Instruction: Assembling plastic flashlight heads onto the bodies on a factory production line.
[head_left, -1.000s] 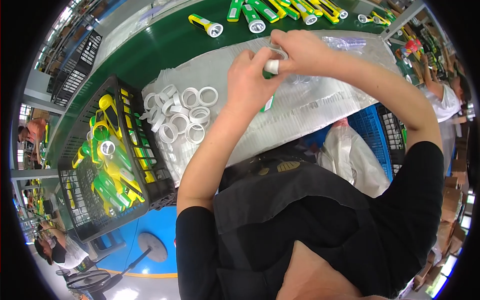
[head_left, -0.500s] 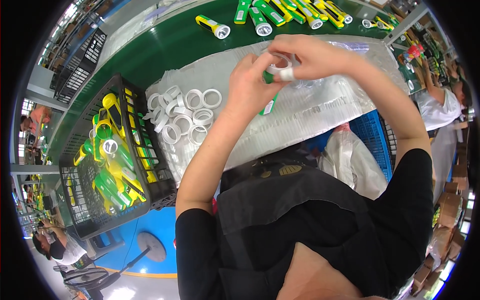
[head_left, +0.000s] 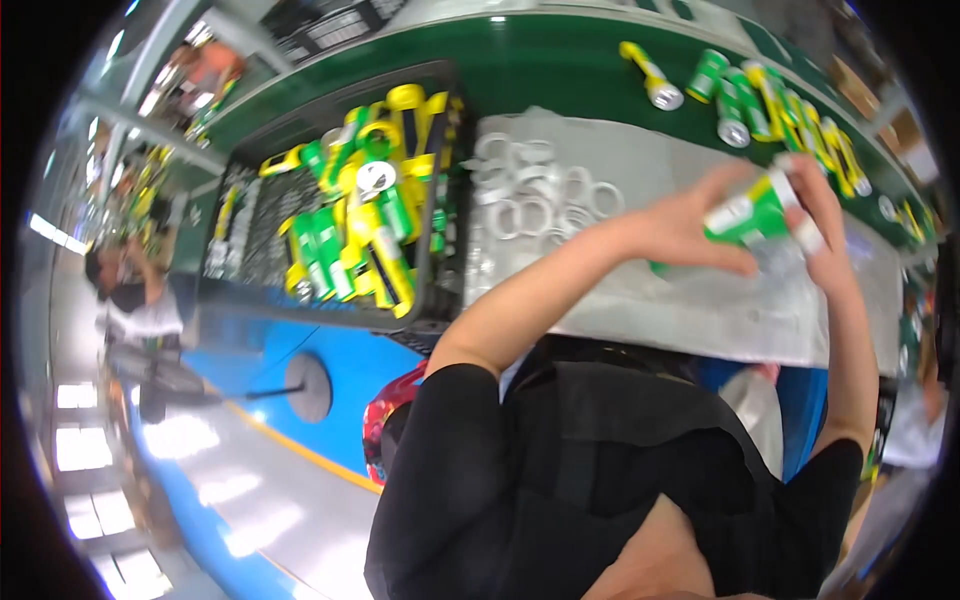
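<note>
A green, yellow and white flashlight [head_left: 752, 214] is between my two hands, tilted and blurred by motion. My left hand [head_left: 690, 222] curves round its left end, fingers above and thumb below. My right hand [head_left: 818, 215] grips its right end, where a white rim shows; one finger wears a white wrap. Several loose white rings [head_left: 535, 216] lie in a heap left of my hands on the grey padded sheet [head_left: 640, 300]. Part of another green item [head_left: 657, 267] shows under my left wrist.
To the left stands a black crate [head_left: 345, 320] holding several green and yellow flashlights [head_left: 375, 225]. More flashlights [head_left: 735, 110] lie on the green bench [head_left: 540, 70] at the far right. A fan [head_left: 160, 375] stands on the floor at left. People work at both sides.
My view has turned left, so the crate sits further up. The flashlight, upright before, is now tilted sideways between my hands. The white ring is no longer separately visible in my right hand.
</note>
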